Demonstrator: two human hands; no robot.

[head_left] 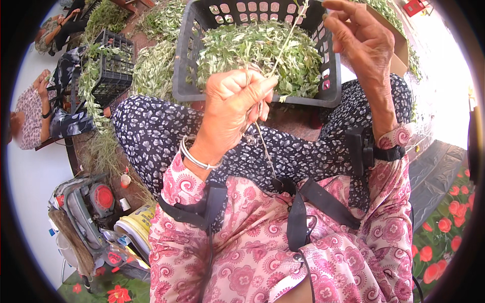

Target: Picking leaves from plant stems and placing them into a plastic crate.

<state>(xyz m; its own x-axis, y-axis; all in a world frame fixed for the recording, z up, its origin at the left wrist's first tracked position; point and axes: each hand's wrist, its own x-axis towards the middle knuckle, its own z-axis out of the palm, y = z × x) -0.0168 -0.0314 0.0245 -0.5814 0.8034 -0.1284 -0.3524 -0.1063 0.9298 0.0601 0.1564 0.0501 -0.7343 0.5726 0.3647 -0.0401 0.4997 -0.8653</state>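
Note:
My left hand [232,108] is closed round a thin, pale plant stem [284,48], stripped nearly bare. The stem rises from the fist toward the upper right, and its thin lower end hangs toward my lap. My right hand [365,43] is raised to the right of the stem's top, thumb and forefinger bent toward each other. What lies between those fingertips, if anything, is too small to name. Beyond my left hand stands a black plastic crate [331,93] with slotted sides, holding a heap of green and silvery leaves [252,45].
Loose leafy stems [156,68] lie left of the crate. Another black crate [113,65] stands farther left, beside two seated people. A cardboard box [399,48] is behind my right hand. At lower left are a yellow bucket [141,224] and a grey container [83,212].

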